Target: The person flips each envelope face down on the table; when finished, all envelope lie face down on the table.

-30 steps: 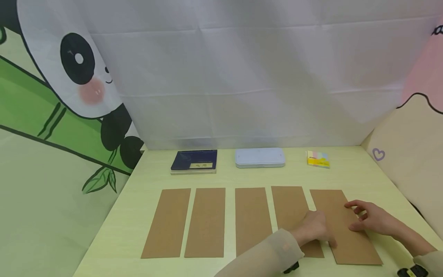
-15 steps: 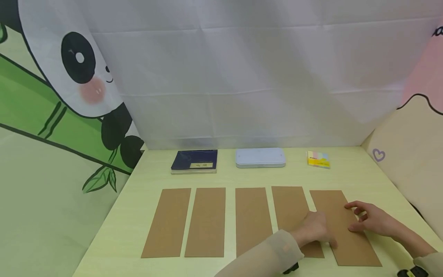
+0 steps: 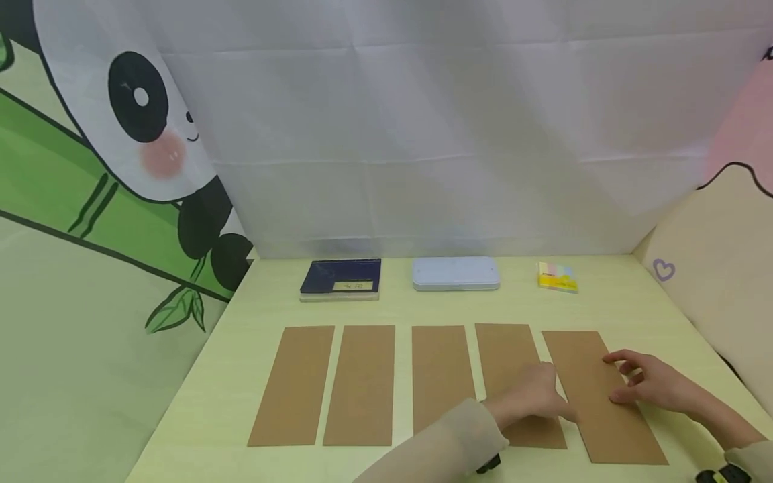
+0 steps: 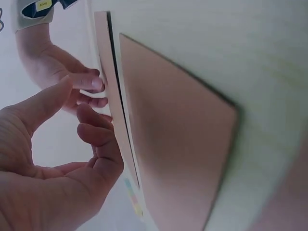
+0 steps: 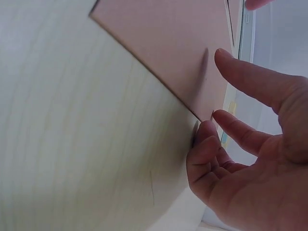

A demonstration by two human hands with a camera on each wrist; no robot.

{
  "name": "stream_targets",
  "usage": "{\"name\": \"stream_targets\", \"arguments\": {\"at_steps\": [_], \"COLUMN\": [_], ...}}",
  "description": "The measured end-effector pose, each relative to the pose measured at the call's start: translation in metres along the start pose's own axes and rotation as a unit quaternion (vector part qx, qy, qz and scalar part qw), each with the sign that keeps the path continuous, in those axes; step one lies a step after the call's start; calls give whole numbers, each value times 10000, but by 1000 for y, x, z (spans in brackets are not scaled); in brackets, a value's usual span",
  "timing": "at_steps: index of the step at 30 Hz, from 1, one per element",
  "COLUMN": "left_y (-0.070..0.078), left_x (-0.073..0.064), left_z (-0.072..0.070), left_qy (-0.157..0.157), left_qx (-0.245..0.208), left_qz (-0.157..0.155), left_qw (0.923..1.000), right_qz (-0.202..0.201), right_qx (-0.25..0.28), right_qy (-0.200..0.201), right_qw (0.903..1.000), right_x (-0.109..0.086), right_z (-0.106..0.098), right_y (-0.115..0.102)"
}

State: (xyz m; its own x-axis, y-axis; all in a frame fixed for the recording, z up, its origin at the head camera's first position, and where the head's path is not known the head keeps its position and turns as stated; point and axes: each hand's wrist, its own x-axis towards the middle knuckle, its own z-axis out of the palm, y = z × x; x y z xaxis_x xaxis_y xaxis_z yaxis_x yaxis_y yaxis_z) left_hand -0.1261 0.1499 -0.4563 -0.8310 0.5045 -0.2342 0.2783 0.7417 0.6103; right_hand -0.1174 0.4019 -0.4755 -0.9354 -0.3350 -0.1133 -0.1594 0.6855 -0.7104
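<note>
1. Five brown card strips lie side by side across the lower half of the head view on the pale table (image 3: 241, 376) — the four on the left look squared up and evenly spaced.
2. The work in hand is the fifth strip (image 3: 598, 396) at lower right, which slants a little against its neighbours; judging by that, the row is nearly laid out and only this last piece needs settling.
3. The left hand (image 3: 534, 399) rests at the gap between the fourth strip (image 3: 507, 362) and the fifth strip, fingers loosely bent and touching the card edge — no pinch is visible.
4. The right hand (image 3: 649, 382) lies on the fifth strip's right edge with fingers spread and relaxed, tips against the card and table.
5. Untouched along the far edge, centre of the frame: a dark notebook (image 3: 341, 278), a pale blue case (image 3: 455, 274) and a pad of sticky notes (image 3: 557, 277).
</note>
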Motion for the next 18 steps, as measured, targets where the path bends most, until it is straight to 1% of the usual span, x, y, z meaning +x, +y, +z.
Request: {"name": "stream_targets", "arguments": {"at_steps": [3, 5, 8, 11, 15, 17, 18], "left_y": [-6, -12, -26, -42, -64, -79, -89], "left_x": [-7, -12, -21, -28, -40, -49, -55], "left_z": [-12, -20, -31, -43, -64, -76, -82], "left_qy": [27, 32, 102, 241, 266, 302, 371], "left_qx": [-8, -256, -587, -594, -805, -1058, -1177], "left_qz": [192, 300, 571, 795, 829, 798, 820], "left_qw": [9998, 9992, 9966, 9948, 9930, 9907, 9890], "right_qz": [85, 105, 59, 40, 274, 480, 563], "right_qx": [-88, -83, -41, -50, -324, -581, -708], "right_qy": [60, 80, 72, 83, 187, 313, 390], "right_qw": [9999, 9999, 9999, 9999, 9989, 9967, 9951], "right_x": [-3, -5, -7, -8, -11, -11, -12], "right_z": [-3, -4, -6, -7, -9, -9, -9], "right_y": [0, 1, 2, 3, 2, 0, -1]}}
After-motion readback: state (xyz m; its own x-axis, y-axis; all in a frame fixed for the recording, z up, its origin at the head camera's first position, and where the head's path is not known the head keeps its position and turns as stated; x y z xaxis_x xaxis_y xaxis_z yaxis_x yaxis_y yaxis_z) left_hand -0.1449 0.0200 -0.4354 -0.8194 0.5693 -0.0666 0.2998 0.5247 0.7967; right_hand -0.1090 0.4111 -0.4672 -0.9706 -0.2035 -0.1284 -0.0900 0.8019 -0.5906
